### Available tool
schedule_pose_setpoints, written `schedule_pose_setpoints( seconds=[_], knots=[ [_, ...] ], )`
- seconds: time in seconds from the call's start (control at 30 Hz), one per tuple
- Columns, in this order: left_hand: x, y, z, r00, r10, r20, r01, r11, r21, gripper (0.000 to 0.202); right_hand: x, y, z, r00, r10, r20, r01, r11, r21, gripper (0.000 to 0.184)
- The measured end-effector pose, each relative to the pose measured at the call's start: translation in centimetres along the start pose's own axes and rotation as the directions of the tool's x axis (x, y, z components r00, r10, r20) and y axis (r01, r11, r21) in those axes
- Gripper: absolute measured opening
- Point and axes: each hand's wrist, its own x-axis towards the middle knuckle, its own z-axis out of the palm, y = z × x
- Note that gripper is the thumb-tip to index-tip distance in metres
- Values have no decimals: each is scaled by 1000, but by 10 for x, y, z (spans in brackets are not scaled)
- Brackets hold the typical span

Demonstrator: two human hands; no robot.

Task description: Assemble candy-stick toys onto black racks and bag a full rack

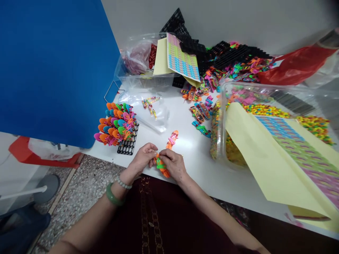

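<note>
**Fingers pinch an orange mini board at the desk edge**

Fingers [153,152] of both hands are closed in a pinch on one orange mini board [163,169], w/ a green strip across its middle. The left hand [141,159] grips the upper end, thumb & forefinger pressed together on it. The right hand [174,164] takes the other side, fingertips curled over the deck, so part of it is hidden. The piece sits just above the near edge of the white desk [196,165], angled, w/ its lower end toward the person's lap.

Handling, as a judgement: it looks like thin moulded plastic, v. light, stiff w/ a little flex, smooth & a bit slick. Best hold is prob. by the long edges or the two ends, leaving the top face free. Squeeze too hard & it could pop out of the pinch. Any small bits on the underside can't be made out.

Around it:
- A second orange board [172,139] lies flat on the desk just beyond the hands, not touching them.
- To the left, a black rack [127,147] holds rows of coloured boards [116,127] stood on end.
- To the right is a clear tub [221,116] of small multicolour pieces, w/ a yellow backing sheet [251,151] draped over its rim.
- Loose boards [201,113] lie scattered btw. the tub & a clear bag [156,113].
- There is a green bangle [112,195] on the left wrist.
</note>
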Motion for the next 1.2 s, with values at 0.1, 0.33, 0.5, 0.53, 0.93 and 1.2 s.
schedule_pose_setpoints(
  seconds=[0.1,0.33,0.5,0.53,0.93,1.2],
  knots=[
    [0,-4,3,1000,1,-15,-1,1000,2,30,0,4,0,999,-21,31,19,997,69,14],
    [-2,-7,2,999,-37,28,37,999,-14,28,-3,6,0,999,-35,-5,35,998,54,13],
    [-3,-9,-1,999,-48,18,48,999,-11,24,-7,10,0,979,-197,54,194,980,52,10],
    [-3,-9,-1,999,-49,5,49,999,-8,24,-8,11,1,976,-210,58,208,978,30,11],
    [-21,-15,0,960,267,-82,-241,941,240,19,-14,5,10,982,-160,-103,143,977,-161,12],
    [-18,-17,3,957,243,-160,-214,960,182,5,-10,2,6,998,-63,-27,58,982,-178,14]
  ],
)
